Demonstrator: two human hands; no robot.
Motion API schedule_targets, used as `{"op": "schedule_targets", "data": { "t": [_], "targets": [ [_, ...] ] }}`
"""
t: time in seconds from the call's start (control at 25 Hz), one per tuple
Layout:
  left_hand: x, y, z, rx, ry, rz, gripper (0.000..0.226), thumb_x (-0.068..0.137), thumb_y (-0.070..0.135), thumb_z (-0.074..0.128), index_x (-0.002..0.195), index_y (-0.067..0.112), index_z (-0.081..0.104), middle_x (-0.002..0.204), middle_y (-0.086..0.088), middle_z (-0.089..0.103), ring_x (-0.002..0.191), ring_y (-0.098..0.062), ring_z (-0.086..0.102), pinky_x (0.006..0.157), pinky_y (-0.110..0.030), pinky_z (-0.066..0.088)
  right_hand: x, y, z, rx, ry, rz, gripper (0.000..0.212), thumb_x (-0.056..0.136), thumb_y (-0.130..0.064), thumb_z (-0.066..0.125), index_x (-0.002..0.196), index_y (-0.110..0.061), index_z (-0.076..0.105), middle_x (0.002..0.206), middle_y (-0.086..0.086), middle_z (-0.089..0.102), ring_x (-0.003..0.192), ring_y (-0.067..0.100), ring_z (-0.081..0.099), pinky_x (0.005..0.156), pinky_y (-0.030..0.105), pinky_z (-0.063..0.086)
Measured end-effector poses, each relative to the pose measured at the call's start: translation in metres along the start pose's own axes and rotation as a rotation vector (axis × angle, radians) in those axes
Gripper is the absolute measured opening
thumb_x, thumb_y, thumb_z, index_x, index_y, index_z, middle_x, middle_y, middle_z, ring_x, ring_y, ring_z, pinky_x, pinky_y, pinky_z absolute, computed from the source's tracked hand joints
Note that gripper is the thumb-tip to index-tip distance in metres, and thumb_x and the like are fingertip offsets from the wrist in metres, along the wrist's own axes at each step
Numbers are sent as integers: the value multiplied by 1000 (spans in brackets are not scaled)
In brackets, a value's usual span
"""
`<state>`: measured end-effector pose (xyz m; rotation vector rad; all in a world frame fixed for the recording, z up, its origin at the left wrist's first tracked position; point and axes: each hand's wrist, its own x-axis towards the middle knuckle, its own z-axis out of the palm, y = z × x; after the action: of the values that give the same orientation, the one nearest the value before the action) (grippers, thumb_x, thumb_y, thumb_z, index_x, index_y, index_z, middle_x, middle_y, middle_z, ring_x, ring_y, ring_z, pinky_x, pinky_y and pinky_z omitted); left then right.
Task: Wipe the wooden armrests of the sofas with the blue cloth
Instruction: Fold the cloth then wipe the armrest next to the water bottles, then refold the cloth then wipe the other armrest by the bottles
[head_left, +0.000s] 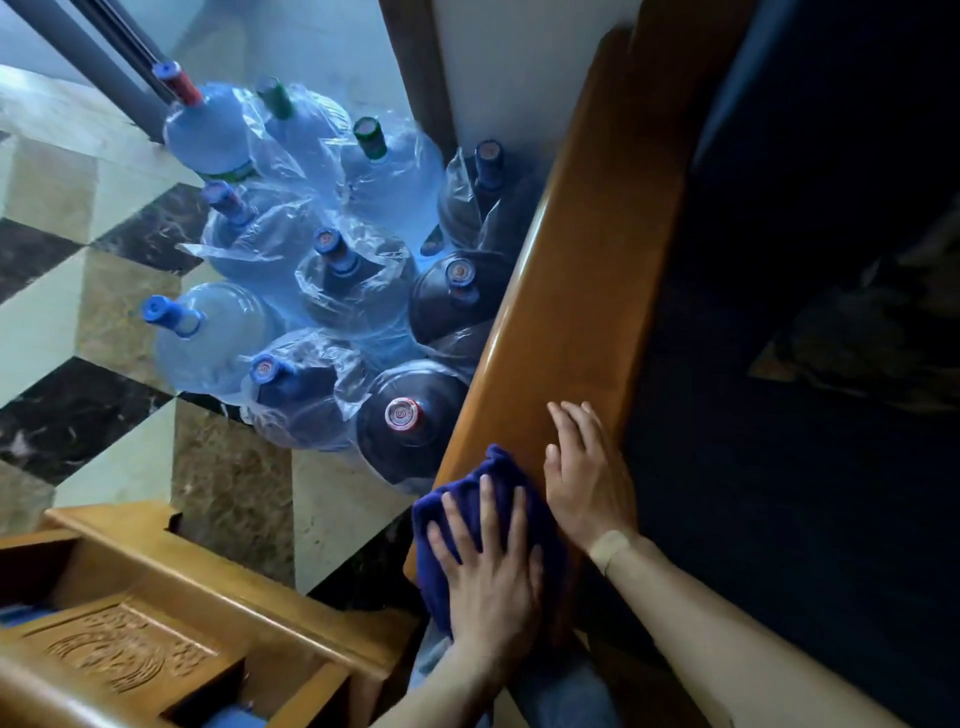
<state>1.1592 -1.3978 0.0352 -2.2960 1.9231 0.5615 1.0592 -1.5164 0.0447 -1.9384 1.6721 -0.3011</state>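
A checkered marble floor (130, 312) carries a cluster of water jugs (322, 270), several in plastic bags. The wooden armrest (571, 291) bears a blue cloth (467, 499)

Cool daylight spilling in from the upper left, bright on the water bottles (291, 249) and tiled floor (104, 291). Glossy sheen along the wooden armrest (571, 291). Sofa seat (805, 364) sunk in deep shadow, detail lost. Wide-angle bending at the edges, slight softness throughout.

Left hand (488, 566) presses blue cloth (467, 499) on wooden armrest (576, 291).
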Motion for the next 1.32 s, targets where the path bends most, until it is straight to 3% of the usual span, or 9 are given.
{"op": "schedule_targets", "data": {
  "t": [0.12,0.24,0.36,0.52,0.64,0.76,0.96,1.16,1.32],
  "targets": [
    [25,12,-5,127,-48,476,72,96,53,34,156,27,7,166,-5,-1,148,-41,-19,115,-69,7,-30,16,-17,-32,-22,-3,45,99,-18,44,144,-15,46,147,4,48,139,21,40,112,37,38],
    [38,0,-31,55,-138,634,57,99,54,32,152,37,19,166,5,4,152,-30,-2,121,-54,11,-59,28,-28,106,-79,97,48,99,-29,49,147,-22,42,150,-1,42,134,18,43,105,34,43],
    [57,-26,-69,-38,43,512,49,97,43,45,145,36,38,157,7,33,134,-22,43,100,-39,43,-54,25,-41,301,-127,245,63,95,-40,58,151,-25,33,149,-5,35,130,14,45,102,32,44],
    [88,-27,-90,-23,-173,283,64,91,47,57,148,32,32,139,2,50,126,-26,47,96,-44,48,-37,22,-48,239,-221,365,54,90,-35,66,141,-25,47,135,0,44,113,20,56,92,33,49],
    [92,-15,-82,-72,-170,231,38,90,37,60,127,28,52,118,-2,54,117,-26,50,86,-43,48,-37,25,-48,227,-201,458,27,84,-35,73,104,-19,66,112,4,55,92,20,59,81,34,51],
    [89,-23,-76,-247,-168,135,19,89,25,60,107,22,55,111,-3,56,110,-28,50,84,-45,48,-48,30,-53,300,-194,504,21,81,-33,76,90,-19,65,103,2,58,88,20,61,80,39,54],
    [49,-56,-121,-629,-182,182,15,90,13,60,98,22,51,84,7,62,82,-23,62,74,-35,48,-81,-13,-86,513,-79,383,11,84,-22,75,89,-22,65,87,-1,70,86,21,69,74,37,59],
    [18,-64,-231,-800,146,321,27,92,10,59,95,35,49,83,9,63,75,-9,61,71,-35,50,-91,-100,-169,596,104,150,14,85,-18,75,89,-26,64,84,-2,70,81,17,69,71,35,60],
    [-2,-61,-339,-982,351,429,31,92,2,58,95,33,53,82,14,61,72,3,57,69,-17,46,-100,-175,-249,614,227,-83,17,85,-17,75,92,-28,64,86,-3,71,82,16,68,72,29,57]
  ]
}}
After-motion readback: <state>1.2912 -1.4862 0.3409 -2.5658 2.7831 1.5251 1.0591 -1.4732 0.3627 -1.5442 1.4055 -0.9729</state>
